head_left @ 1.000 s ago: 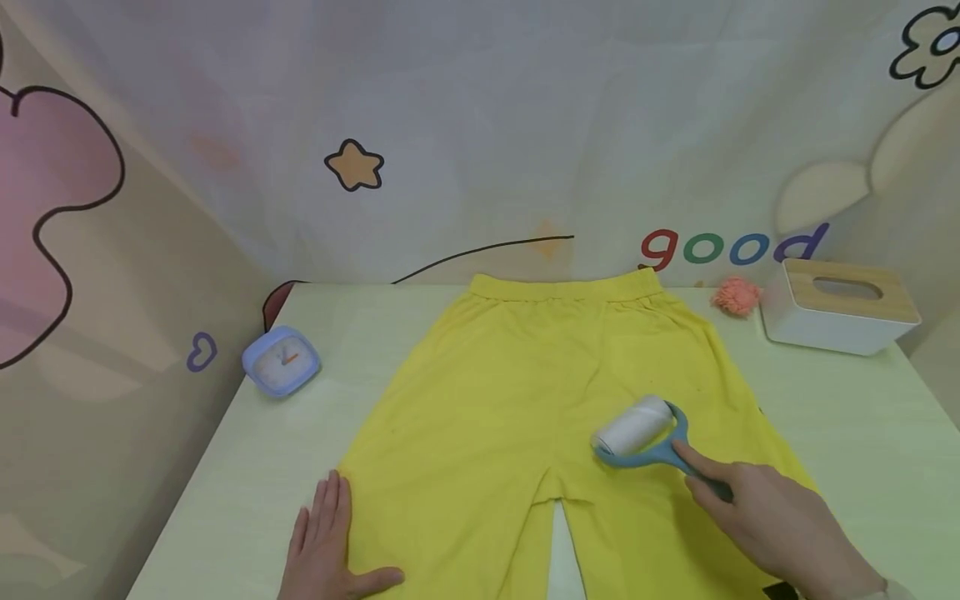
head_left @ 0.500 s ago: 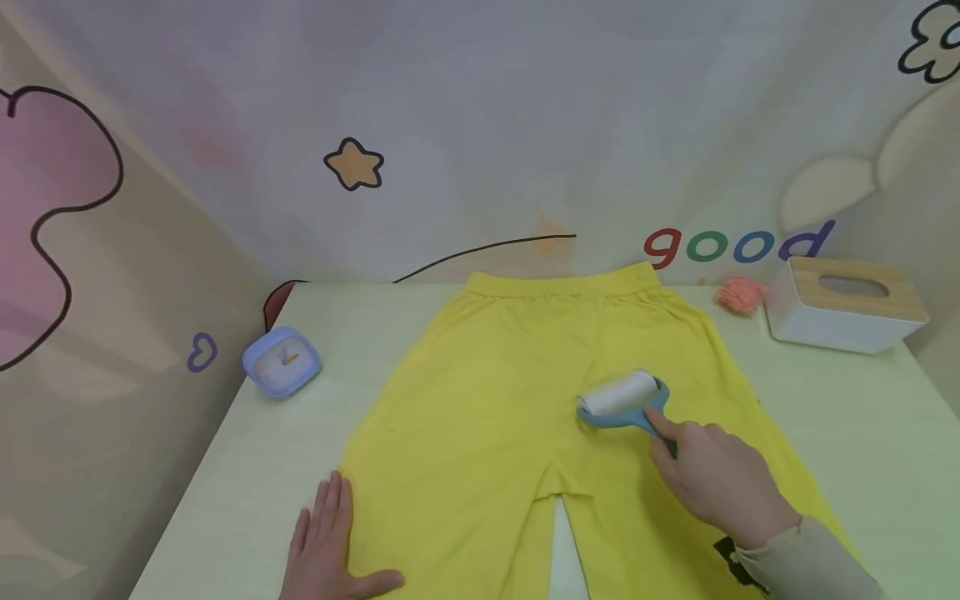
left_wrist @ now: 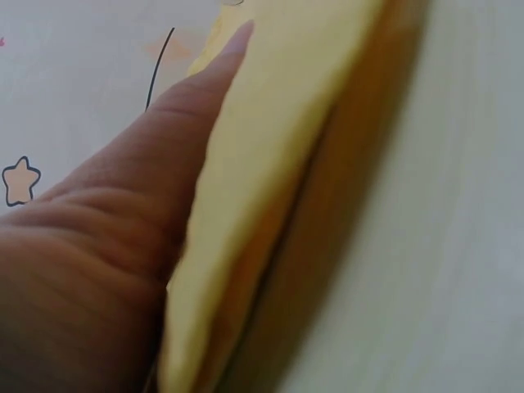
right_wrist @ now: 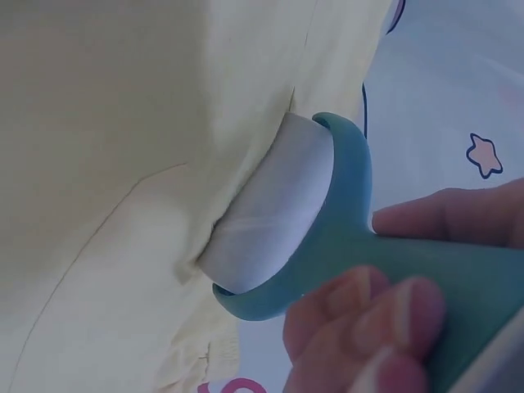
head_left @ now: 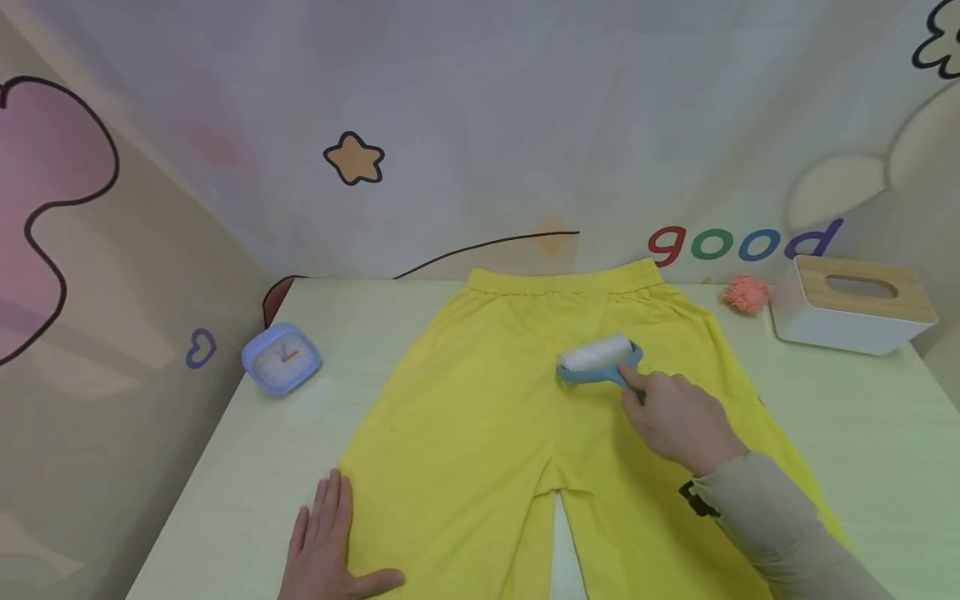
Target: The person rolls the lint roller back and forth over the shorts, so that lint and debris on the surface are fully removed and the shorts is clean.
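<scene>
Yellow pants point(head_left: 450, 400) lie spread flat on the table, waistband at the far edge. My right hand point(head_left: 678, 421) grips the blue handle of a lint roller point(head_left: 597, 354), one finger stretched along it. In the right wrist view the white roll of the lint roller point(right_wrist: 274, 205) presses against the fabric, and the fingers point(right_wrist: 368, 319) curl round the handle. At the pants' left edge my left hand point(head_left: 322, 542) rests with straight fingers and the thumb spread out on the cloth. The left wrist view shows the thumb point(left_wrist: 172, 139) lying along the yellow fabric point(left_wrist: 270, 139).
A blue clock point(head_left: 281, 358) lies at the table's left side. At the back right stand a white tissue box point(head_left: 851, 308) with a wooden lid and a pink fluffy ball point(head_left: 746, 294). A printed backdrop point(head_left: 465, 125) rises behind the table point(head_left: 360, 325).
The right hand has pushed the lint roller up and leftward over the pants, from near the crotch toward the waistband. The left hand has stayed in place.
</scene>
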Action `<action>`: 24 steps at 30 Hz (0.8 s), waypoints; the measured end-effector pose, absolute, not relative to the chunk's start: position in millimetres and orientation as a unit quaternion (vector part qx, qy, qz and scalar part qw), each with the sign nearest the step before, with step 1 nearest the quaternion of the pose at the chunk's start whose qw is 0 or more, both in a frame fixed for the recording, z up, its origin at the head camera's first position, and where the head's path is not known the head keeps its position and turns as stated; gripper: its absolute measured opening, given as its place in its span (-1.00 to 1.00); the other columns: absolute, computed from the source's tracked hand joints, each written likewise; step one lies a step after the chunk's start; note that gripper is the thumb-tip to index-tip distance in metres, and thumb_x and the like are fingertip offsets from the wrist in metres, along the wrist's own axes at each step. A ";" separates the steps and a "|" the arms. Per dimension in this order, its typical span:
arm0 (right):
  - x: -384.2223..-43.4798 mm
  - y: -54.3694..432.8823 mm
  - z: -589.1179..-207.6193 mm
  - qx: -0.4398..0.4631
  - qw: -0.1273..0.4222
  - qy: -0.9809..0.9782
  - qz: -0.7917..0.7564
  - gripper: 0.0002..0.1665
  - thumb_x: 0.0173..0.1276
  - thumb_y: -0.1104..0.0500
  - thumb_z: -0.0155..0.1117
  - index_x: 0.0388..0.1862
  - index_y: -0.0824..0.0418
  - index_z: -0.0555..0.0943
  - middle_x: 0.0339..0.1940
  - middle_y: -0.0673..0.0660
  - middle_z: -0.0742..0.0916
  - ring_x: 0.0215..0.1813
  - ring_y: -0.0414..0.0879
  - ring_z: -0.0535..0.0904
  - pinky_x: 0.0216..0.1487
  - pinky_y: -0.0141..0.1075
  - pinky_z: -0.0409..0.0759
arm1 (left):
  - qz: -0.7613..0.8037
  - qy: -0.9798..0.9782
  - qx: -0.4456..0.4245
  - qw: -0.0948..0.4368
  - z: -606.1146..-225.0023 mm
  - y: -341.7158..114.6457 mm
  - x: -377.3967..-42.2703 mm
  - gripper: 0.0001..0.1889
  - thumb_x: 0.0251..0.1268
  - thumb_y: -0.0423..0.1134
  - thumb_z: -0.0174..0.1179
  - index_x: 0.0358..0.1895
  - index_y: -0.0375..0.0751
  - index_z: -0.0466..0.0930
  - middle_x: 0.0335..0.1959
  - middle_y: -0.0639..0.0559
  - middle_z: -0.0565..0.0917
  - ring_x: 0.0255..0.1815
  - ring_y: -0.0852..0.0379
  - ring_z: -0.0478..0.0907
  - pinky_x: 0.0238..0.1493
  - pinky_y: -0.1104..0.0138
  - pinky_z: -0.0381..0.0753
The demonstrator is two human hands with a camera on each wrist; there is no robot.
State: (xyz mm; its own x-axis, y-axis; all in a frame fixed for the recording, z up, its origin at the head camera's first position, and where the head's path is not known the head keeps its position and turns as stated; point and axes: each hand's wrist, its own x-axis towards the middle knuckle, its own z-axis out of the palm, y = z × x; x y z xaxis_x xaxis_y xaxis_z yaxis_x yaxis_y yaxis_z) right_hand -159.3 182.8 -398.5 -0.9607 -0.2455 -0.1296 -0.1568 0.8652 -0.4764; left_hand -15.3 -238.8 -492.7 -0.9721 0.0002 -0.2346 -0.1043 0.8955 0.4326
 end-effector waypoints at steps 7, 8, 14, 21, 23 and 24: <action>-178.8 172.9 -404.5 -0.108 0.090 0.960 -0.242 -0.41 0.48 0.10 -0.12 0.41 0.33 0.35 -0.81 0.01 0.41 -0.79 -0.17 0.20 -0.77 -0.33 0.22 | 0.230 0.965 -0.032 0.123 -490.2 -238.3 -14.8 0.51 -0.31 0.58 0.26 0.55 -0.29 -0.39 0.58 -0.20 -0.34 0.57 -0.11 -0.47 0.45 0.03 -0.59; -180.1 172.7 -405.5 -0.107 0.089 0.960 -0.243 -0.41 0.48 0.10 -0.12 0.42 0.32 0.34 -0.80 0.01 0.41 -0.78 -0.16 0.20 -0.77 -0.33 0.22 | 0.230 0.965 -0.031 0.120 -490.4 -238.1 -14.8 0.51 -0.30 0.58 0.26 0.55 -0.29 -0.39 0.58 -0.20 -0.34 0.57 -0.11 -0.47 0.45 0.02 -0.58; -173.0 182.9 -414.1 -0.091 0.084 0.963 -0.241 -0.41 0.51 0.03 -0.10 0.45 0.17 0.34 -0.82 0.00 0.40 -0.79 -0.16 0.23 -0.76 -0.31 0.25 | 0.228 0.967 -0.031 0.112 -493.2 -236.0 -11.8 0.49 -0.29 0.59 0.24 0.55 -0.27 -0.39 0.59 -0.19 -0.32 0.57 -0.11 -0.45 0.45 0.04 -0.59; -150.4 207.4 -416.6 -0.096 0.065 0.965 -0.233 -0.44 0.54 -0.03 -0.05 0.43 0.11 0.38 -0.84 -0.04 0.34 -0.79 -0.18 0.21 -0.76 -0.31 0.22 | 0.223 0.967 -0.033 0.116 -493.8 -235.6 -11.8 0.50 -0.28 0.59 0.23 0.55 -0.29 -0.39 0.58 -0.19 -0.34 0.57 -0.10 -0.46 0.44 0.08 -0.63; -142.1 213.9 -416.2 -0.097 0.062 0.967 -0.229 -0.45 0.53 -0.02 -0.02 0.43 0.10 0.39 -0.85 -0.05 0.32 -0.79 -0.19 0.19 -0.77 -0.32 0.20 | 0.223 0.968 -0.030 0.114 -494.1 -235.8 -13.1 0.50 -0.28 0.59 0.23 0.55 -0.29 -0.40 0.58 -0.19 -0.34 0.57 -0.10 -0.47 0.45 0.05 -0.61; -137.6 217.0 -416.4 -0.096 0.062 0.967 -0.226 -0.45 0.53 -0.02 0.00 0.43 0.09 0.38 -0.85 -0.05 0.31 -0.79 -0.19 0.18 -0.77 -0.32 0.19 | 0.223 0.968 -0.029 0.111 -494.3 -236.0 -13.8 0.50 -0.29 0.59 0.24 0.55 -0.29 -0.40 0.58 -0.18 -0.34 0.57 -0.10 -0.46 0.45 0.03 -0.59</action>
